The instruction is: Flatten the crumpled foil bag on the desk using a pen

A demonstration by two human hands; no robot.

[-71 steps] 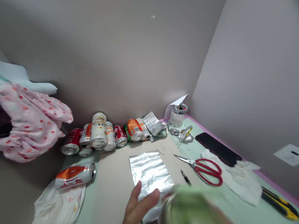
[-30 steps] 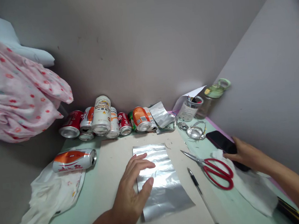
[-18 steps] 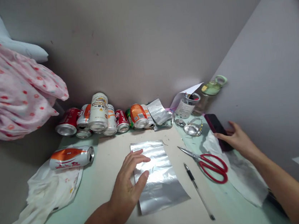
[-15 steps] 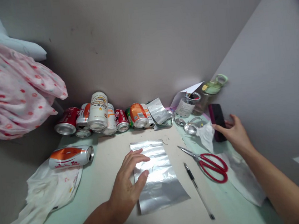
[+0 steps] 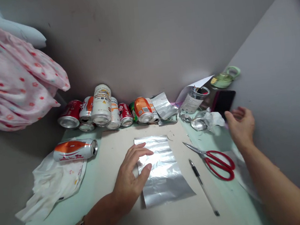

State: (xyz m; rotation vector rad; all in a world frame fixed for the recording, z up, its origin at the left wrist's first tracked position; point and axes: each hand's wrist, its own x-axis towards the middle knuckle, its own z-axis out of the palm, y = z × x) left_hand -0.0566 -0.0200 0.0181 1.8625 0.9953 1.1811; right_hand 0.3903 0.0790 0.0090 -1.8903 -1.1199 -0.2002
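Note:
My left hand (image 5: pixel 132 174), fingers bent and apart, is over the left side of a shiny silver metal sheet (image 5: pixel 168 179); whether its fingertips touch the sheet I cannot tell. The sheet lies on a pale board (image 5: pixel 118 217). At the right, my right hand (image 5: pixel 242 129) has its thumb close to the lower end of a dark phone-like slab with a pink edge (image 5: pixel 224 101). That slab tilts back in front of a bottle with a green lid (image 5: pixel 223 79). Red-handled scissors (image 5: pixel 218 164) and a black-capped pen (image 5: pixel 204 187) lie between the hands.
Several drink cans (image 5: pixel 102 107) are lined up along the wall. One orange and silver can (image 5: pixel 74 150) lies on crumpled white tissue (image 5: pixel 53 181) at left. Cut metal pieces (image 5: pixel 165 105), a pen holder (image 5: pixel 190 102) and crumpled tissue (image 5: pixel 216 120) stand at back right. Pink cloth (image 5: pixel 13 77) hangs upper left.
The dark slab has moved away from me and now tilts back near the bottle. My right hand's fingers have loosened from around its side. My left hand stays over the sheet.

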